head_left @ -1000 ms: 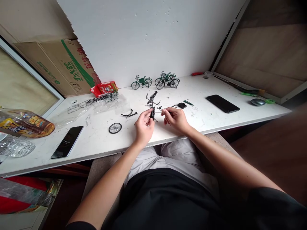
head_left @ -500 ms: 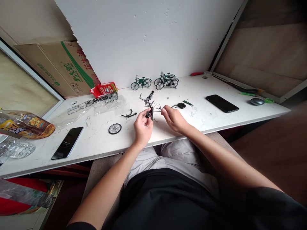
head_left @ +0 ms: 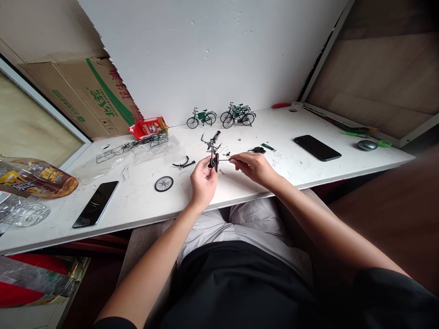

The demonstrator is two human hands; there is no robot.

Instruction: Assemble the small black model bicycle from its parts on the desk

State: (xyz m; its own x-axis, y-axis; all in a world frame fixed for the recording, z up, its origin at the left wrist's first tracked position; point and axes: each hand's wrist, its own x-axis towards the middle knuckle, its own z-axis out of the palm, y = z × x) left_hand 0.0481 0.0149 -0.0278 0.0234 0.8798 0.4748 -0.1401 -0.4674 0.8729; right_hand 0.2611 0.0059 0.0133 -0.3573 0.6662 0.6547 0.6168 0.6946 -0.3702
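Note:
A small black model bicycle, partly built with silver handlebars, is pinched upright in my left hand above the table. My right hand has its thumb and fingers closed on a thin screwdriver; only the dark shaft shows, its handle being hidden by the fingers. The shaft's tip meets the lower part of the bicycle from the right. To the left of my left hand lie a loose spoked wheel and curved black parts. Behind my right hand are a black piece and a green strip.
Green model bicycles and a black model bicycle stand at the back. A red packet and black part frames lie left. Phones, a mouse and a drink bottle flank the table.
My right hand has turned over at the wrist, its fingers now stretched along the screwdriver instead of curled. The left hand and the model bicycle stay almost where they were.

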